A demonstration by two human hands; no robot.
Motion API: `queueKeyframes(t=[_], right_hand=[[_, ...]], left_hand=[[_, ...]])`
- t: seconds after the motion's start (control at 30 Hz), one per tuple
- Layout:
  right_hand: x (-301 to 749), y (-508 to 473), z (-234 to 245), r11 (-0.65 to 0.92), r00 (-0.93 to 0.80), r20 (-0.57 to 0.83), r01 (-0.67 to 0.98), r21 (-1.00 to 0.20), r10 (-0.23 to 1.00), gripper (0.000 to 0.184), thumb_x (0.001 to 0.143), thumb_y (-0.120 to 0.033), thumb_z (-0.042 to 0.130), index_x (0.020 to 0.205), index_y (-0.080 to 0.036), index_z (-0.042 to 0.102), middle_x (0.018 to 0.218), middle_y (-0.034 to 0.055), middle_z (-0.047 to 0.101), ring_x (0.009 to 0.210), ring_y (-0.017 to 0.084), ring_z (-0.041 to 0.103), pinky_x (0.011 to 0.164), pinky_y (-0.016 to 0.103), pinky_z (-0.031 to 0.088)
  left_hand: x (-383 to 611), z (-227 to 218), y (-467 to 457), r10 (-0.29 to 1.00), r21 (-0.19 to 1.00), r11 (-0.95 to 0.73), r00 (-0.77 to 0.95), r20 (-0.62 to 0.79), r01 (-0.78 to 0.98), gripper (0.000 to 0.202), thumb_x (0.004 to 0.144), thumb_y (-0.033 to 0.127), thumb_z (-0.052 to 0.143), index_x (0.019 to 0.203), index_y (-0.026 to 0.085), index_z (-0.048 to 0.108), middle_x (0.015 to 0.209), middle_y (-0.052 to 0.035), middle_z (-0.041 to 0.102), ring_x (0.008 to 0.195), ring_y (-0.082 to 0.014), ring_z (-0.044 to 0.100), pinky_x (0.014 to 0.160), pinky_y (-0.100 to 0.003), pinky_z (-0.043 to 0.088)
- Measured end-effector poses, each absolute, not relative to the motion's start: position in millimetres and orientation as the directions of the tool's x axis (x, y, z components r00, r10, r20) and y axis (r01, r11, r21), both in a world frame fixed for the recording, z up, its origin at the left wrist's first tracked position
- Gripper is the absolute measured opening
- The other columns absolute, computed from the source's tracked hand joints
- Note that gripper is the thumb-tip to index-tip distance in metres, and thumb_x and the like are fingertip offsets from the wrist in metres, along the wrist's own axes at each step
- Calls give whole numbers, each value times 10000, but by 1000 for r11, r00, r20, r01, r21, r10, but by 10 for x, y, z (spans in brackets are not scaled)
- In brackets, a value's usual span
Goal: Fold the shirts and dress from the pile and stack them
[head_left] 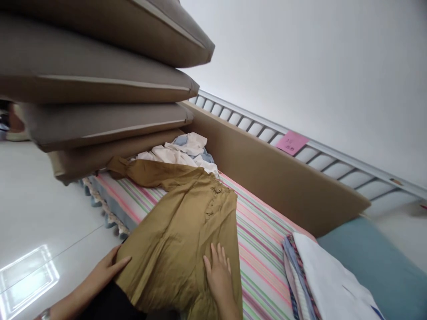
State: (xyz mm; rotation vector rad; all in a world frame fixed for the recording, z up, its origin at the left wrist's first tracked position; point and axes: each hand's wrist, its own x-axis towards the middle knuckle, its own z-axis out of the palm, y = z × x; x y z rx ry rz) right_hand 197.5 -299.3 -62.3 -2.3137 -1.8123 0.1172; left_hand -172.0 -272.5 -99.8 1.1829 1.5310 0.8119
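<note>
An olive-brown long-sleeved dress (176, 231) lies spread on the striped bed sheet (260, 240), its buttoned neckline pointing away from me and one sleeve stretched to the left. At the dress's left edge, my left hand (111, 266) has its thumb on top of the cloth, with the other fingers partly hidden behind the edge. My right hand (219, 273) rests flat on the lower right of the dress, fingers spread. Beyond the neckline sits a crumpled heap of white and light blue clothes (183, 151). To the right is a stack of folded clothes (333, 280), white on top.
Large grey-brown cushions (110, 84) are piled at the left. A brown board (267, 173) stands along the bed's far side, before a metal rail (333, 155) bearing a pink note (292, 142). A teal pillow (376, 262) is at the right; glossy floor (50, 200) shows left.
</note>
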Motion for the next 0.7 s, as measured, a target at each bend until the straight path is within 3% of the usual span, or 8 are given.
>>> queueKeyframes(t=[0.1,0.23,0.43,0.6,0.7], right_hand=[[2003,-2979,-578,-205,242,112,940,-272,964,580,833,-439,397,1299,-113,508,1433,179,387,1346,308,326,1064,527,321],[1852,-2809,-437,-111,205,173,892,-439,963,550,804,-442,398,1223,-131,571,1404,161,440,1298,292,413,1047,484,379],[921,-2133,13,152,-45,184,768,-622,982,415,784,-380,468,1097,-180,653,1219,123,617,1154,249,562,1017,420,433],[-219,-1434,383,424,-387,192,710,-562,902,402,792,-216,450,1154,-169,620,1261,115,586,1182,215,532,1041,386,398],[-830,-977,508,485,-481,151,713,-507,864,477,775,-163,477,1248,-165,542,1343,125,511,1211,227,503,1039,398,389]], left_hand=[[-1684,-948,-2730,949,929,315,-46,-313,194,719,646,584,610,1174,99,557,1163,-125,659,1101,-290,600,989,-375,465],[-1612,-1007,-2703,958,951,287,-59,-282,116,640,653,563,613,1126,132,588,1121,-100,682,1079,-282,612,975,-369,478],[-1493,-1258,-2709,979,970,167,-142,-143,175,610,699,527,587,1157,125,576,1180,-108,653,1125,-269,582,1030,-375,426],[-1500,-1403,-2742,987,959,121,-137,-88,255,575,750,532,545,1177,149,590,1217,-117,630,1152,-272,564,1031,-381,425],[-1538,-1483,-2718,994,938,90,-85,-65,334,556,754,535,527,1198,208,594,1256,-96,610,1173,-289,549,1036,-408,426]])
